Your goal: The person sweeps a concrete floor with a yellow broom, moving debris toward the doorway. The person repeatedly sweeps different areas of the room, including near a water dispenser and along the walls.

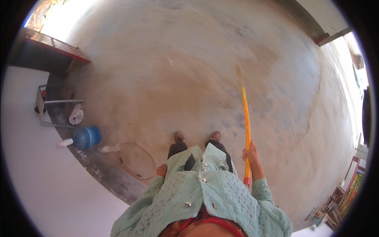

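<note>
My right hand [252, 156] is closed around the orange handle of a long, slim broom [247, 114]. The handle has a red end just below my hand. The broom points away from me over the floor, its yellow part narrowing to a tan, blurred tip. My left hand [161, 170] hangs low beside the pale green jacket [185, 173], near a thin reddish hoop or loop of tubing [154, 158] on the floor. Its fingers are too small and partly hidden to make out, and I see nothing in it.
A blue water jug [83, 137] lies by the left wall, next to a metal-framed stand [63, 101] with a whitish cloth bag [76, 114]. A red-edged ledge [75, 51] juts in at upper left. Assorted items [333, 203] stand at lower right. Bare concrete floor [177, 83] spreads ahead.
</note>
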Demonstrator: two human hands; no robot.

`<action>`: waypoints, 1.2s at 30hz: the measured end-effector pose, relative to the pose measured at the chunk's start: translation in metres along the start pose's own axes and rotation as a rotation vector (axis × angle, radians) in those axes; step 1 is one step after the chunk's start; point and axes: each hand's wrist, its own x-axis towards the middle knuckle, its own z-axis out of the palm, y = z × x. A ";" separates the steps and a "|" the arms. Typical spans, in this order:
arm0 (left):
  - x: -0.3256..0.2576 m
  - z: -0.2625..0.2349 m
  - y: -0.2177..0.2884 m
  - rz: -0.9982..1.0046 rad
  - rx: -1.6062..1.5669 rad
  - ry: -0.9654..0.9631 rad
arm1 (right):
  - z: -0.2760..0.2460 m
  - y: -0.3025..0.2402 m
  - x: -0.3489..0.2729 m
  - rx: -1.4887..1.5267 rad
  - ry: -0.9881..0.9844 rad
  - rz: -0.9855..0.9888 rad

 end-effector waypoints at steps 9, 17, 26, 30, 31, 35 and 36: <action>-0.027 -0.002 -0.001 0.146 0.313 -0.043 | 0.046 0.043 0.151 0.376 -0.112 0.278; -0.027 0.008 0.006 -0.020 0.053 0.030 | 0.078 0.005 0.157 0.554 -0.505 0.211; 0.016 0.020 0.013 -0.020 0.181 -0.112 | -0.015 0.004 0.072 0.147 -0.109 -0.103; 0.025 0.030 0.011 -0.034 0.114 -0.059 | -0.062 0.035 0.052 0.146 0.081 -0.185; 0.027 0.033 0.011 -0.036 0.127 -0.058 | -0.076 0.041 0.049 0.132 0.134 -0.171; 0.030 0.036 0.021 -0.076 0.172 -0.085 | -0.110 0.043 0.047 0.125 0.341 -0.122; 0.028 0.035 0.028 -0.065 0.183 -0.097 | -0.119 0.040 0.049 0.131 0.392 -0.111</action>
